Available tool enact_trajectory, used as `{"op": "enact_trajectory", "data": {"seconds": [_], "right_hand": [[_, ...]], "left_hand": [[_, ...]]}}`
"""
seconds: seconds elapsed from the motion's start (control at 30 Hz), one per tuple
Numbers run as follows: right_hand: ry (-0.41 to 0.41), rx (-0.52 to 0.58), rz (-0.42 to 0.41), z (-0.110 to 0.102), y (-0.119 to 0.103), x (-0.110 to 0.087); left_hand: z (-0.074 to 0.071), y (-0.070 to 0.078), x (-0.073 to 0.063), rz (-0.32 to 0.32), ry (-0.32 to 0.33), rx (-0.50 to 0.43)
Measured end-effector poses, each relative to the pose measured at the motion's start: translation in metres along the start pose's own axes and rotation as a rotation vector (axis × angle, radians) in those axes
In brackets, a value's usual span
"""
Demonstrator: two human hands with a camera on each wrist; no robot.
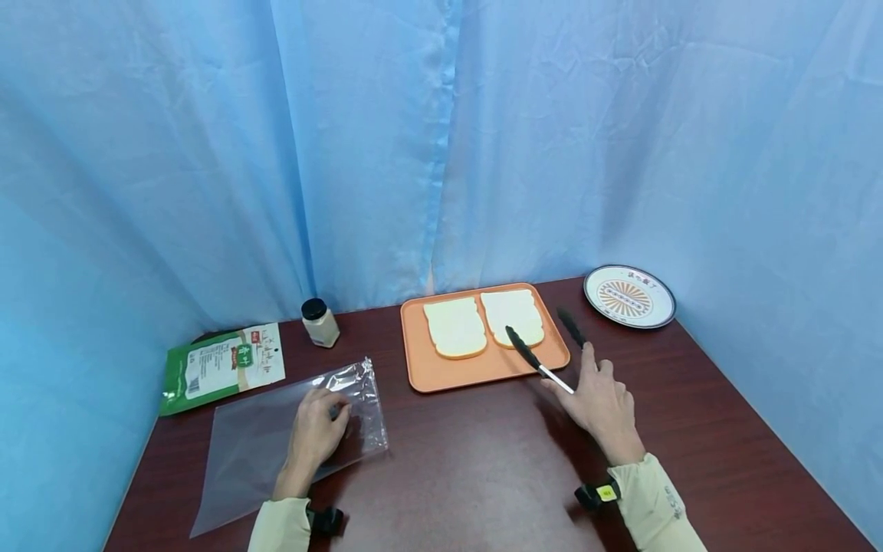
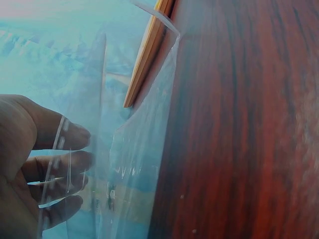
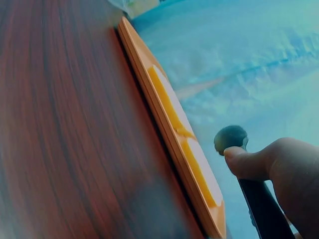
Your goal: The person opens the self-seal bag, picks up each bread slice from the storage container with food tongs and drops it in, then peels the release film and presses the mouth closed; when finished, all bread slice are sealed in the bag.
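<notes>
A pale left sleeve (image 1: 279, 527) leads to the left hand (image 1: 317, 431), its grip narrow, pinching a clear zip bag (image 1: 241, 452) near its mouth on the left of the wooden surface (image 1: 455, 475). The right hand (image 1: 602, 402) holds black-tipped tongs (image 1: 526, 351), arms spread, by an orange tray (image 1: 476, 376) bearing two bread slices (image 1: 455, 330). A green packet (image 1: 221, 372) and jar (image 1: 321, 328) sit beyond the bag; a plate (image 1: 629, 297) sits right of the tray.

Pale cream sleeves (image 1: 281, 527), blk wrist cams (image 1: 329, 521), R w/ yellow tag (image 1: 606, 493), prob. sleeve lettering (image 1: 672, 502)
</notes>
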State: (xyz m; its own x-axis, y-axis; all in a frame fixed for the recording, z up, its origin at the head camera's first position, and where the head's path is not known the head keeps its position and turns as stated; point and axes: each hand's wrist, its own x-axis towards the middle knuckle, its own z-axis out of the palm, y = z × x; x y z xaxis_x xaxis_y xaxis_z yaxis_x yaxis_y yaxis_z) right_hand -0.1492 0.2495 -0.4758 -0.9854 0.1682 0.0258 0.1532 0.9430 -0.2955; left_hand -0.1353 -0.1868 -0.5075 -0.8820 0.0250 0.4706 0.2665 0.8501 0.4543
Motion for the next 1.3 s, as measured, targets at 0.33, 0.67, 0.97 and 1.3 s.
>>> {"op": "enact_trajectory", "data": {"seconds": [0.33, 0.67, 0.97, 1.3], "right_hand": [[-0.015, -0.014, 0.045, 0.013, -0.03, -0.005], [-0.037, 0.0, 0.09, 0.024, -0.043, -0.003], [-0.048, 0.011, 0.106, 0.03, -0.046, 0.003], [-0.036, -0.002, 0.078, 0.03, -0.043, 0.005]], "left_hand": [[-0.001, 0.001, -0.001, 0.0, -0.003, 0.002], [0.0, 0.001, -0.001, -0.009, -0.022, 0.004], [0.0, 0.001, 0.0, -0.008, -0.023, 0.015], [0.001, 0.0, 0.001, 0.004, -0.025, -0.008]]}}
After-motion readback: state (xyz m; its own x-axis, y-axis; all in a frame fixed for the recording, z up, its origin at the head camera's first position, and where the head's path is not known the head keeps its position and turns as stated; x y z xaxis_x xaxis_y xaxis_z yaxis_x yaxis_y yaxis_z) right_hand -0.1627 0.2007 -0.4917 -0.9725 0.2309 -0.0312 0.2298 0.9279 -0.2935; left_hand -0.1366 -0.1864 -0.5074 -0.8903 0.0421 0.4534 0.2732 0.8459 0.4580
